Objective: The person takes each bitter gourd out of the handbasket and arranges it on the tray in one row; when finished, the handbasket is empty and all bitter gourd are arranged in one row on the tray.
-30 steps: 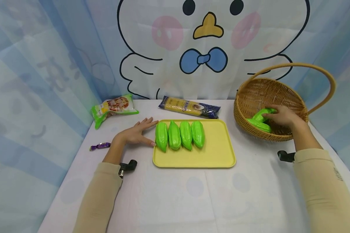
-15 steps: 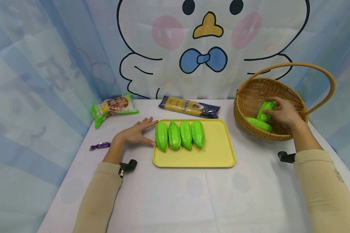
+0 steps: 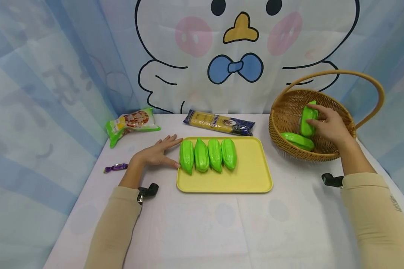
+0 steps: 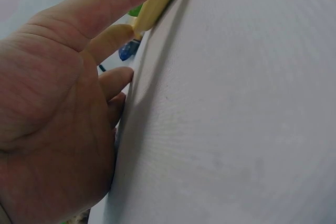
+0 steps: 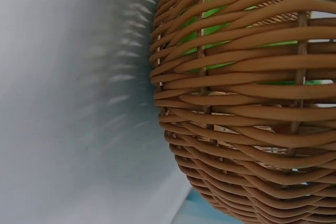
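Note:
On the yellow tray (image 3: 252,179) several bright green, ridged toy fruits (image 3: 201,155) lie side by side at its left half. My left hand (image 3: 156,153) rests on the table with spread fingers, thumb and index fingertip at the tray's left edge. In the left wrist view its palm (image 4: 52,93) faces the camera. Inside the wicker basket (image 3: 289,104) at the right, my right hand (image 3: 331,127) pinches a green ridged toy fruit (image 3: 308,121) between thumb and fingers, holding it nearly upright. Another such fruit (image 3: 297,141) lies below it. The basket's weave (image 5: 252,87) hides the hand in the right wrist view.
Behind the tray lies a yellow and blue pasta packet (image 3: 219,122). A green-edged snack bag (image 3: 132,125) is at the back left, with a purple wrapped candy (image 3: 116,168) in front of it. The basket's tall handle (image 3: 343,72) arches above its bowl. Printed curtains stand close behind.
My right hand has raised and turned the green toy fruit more upright inside the basket, apart from the one below. My left hand stays in place by the tray.

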Action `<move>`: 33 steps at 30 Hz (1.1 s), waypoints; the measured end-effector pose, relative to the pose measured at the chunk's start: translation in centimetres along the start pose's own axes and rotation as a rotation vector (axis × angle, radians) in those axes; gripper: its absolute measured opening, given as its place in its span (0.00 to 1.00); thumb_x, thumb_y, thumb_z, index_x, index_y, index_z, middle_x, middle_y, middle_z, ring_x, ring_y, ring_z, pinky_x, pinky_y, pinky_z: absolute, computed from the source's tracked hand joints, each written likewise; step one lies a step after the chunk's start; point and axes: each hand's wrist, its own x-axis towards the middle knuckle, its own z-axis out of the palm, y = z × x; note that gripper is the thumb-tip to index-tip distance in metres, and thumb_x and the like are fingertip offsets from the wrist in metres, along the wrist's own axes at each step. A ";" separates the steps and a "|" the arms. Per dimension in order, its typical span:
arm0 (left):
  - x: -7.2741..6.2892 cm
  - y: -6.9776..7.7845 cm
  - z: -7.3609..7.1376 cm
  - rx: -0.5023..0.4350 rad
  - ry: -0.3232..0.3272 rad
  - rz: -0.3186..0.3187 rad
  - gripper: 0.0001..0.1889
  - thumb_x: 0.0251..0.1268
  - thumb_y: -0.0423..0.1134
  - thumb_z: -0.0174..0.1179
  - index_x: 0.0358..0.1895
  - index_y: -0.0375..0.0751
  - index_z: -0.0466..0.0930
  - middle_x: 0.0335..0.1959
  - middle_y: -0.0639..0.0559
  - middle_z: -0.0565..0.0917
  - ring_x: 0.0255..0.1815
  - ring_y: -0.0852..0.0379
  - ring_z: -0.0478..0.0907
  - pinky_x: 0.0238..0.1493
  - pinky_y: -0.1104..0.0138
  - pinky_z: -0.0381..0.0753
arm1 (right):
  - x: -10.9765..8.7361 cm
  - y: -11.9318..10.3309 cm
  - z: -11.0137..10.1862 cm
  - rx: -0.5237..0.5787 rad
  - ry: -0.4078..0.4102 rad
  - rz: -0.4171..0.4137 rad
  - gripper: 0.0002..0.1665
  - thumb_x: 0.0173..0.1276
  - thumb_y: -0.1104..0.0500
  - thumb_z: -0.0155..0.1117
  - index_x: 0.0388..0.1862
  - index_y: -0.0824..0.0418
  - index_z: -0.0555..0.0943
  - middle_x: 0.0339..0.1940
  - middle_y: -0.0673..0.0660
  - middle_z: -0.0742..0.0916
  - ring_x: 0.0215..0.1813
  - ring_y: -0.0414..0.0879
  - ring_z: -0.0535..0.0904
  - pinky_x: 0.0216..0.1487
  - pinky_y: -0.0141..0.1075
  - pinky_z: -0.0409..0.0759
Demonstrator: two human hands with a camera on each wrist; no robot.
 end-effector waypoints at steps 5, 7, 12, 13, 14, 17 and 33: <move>0.0 0.0 0.0 0.012 0.004 0.000 0.60 0.53 0.65 0.75 0.86 0.63 0.48 0.88 0.48 0.36 0.88 0.44 0.25 0.84 0.41 0.23 | 0.0 -0.7 -0.5 0.018 0.033 -0.012 0.35 0.83 0.52 0.54 0.85 0.50 0.60 0.73 0.74 0.71 0.64 0.66 0.73 0.33 0.23 0.78; 0.1 0.0 -0.1 0.013 0.005 0.001 0.59 0.53 0.65 0.75 0.86 0.63 0.48 0.88 0.48 0.36 0.88 0.44 0.25 0.85 0.41 0.23 | 0.0 -1.0 -0.7 0.026 0.041 -0.020 0.36 0.83 0.51 0.55 0.85 0.48 0.60 0.75 0.72 0.71 0.67 0.66 0.71 0.34 0.21 0.74; 0.1 0.0 -0.1 0.011 0.009 0.000 0.59 0.54 0.65 0.75 0.86 0.63 0.48 0.89 0.47 0.36 0.88 0.44 0.25 0.84 0.40 0.23 | 0.1 -1.6 -1.1 0.059 0.045 -0.041 0.35 0.83 0.50 0.55 0.85 0.47 0.61 0.80 0.69 0.65 0.70 0.68 0.68 0.35 0.17 0.73; 0.1 0.0 0.0 0.011 0.008 -0.001 0.59 0.54 0.65 0.75 0.86 0.64 0.48 0.89 0.47 0.37 0.88 0.43 0.25 0.84 0.40 0.23 | 0.1 -1.7 -1.2 0.060 0.046 -0.042 0.35 0.83 0.50 0.55 0.85 0.46 0.61 0.81 0.69 0.64 0.70 0.68 0.68 0.35 0.16 0.73; 0.1 0.0 0.0 0.010 0.008 -0.001 0.59 0.54 0.65 0.75 0.86 0.64 0.48 0.89 0.48 0.37 0.88 0.44 0.25 0.84 0.40 0.23 | 0.0 -1.8 -1.2 0.061 0.046 -0.042 0.35 0.83 0.50 0.55 0.85 0.46 0.61 0.83 0.67 0.63 0.71 0.68 0.67 0.35 0.16 0.73; 0.0 0.0 0.0 0.008 0.006 -0.002 0.59 0.54 0.64 0.75 0.86 0.64 0.48 0.89 0.48 0.36 0.88 0.44 0.25 0.84 0.41 0.23 | -0.1 -2.0 -1.2 0.057 0.053 -0.042 0.35 0.82 0.49 0.56 0.85 0.44 0.61 0.85 0.64 0.61 0.71 0.67 0.66 0.35 0.17 0.73; 0.0 0.1 0.1 -0.003 0.006 -0.006 0.59 0.54 0.64 0.76 0.86 0.64 0.48 0.89 0.49 0.36 0.88 0.45 0.24 0.84 0.41 0.23 | -0.8 -7.1 -0.1 0.152 0.138 -0.199 0.33 0.80 0.55 0.61 0.81 0.43 0.68 0.79 0.58 0.70 0.62 0.37 0.69 0.50 0.21 0.71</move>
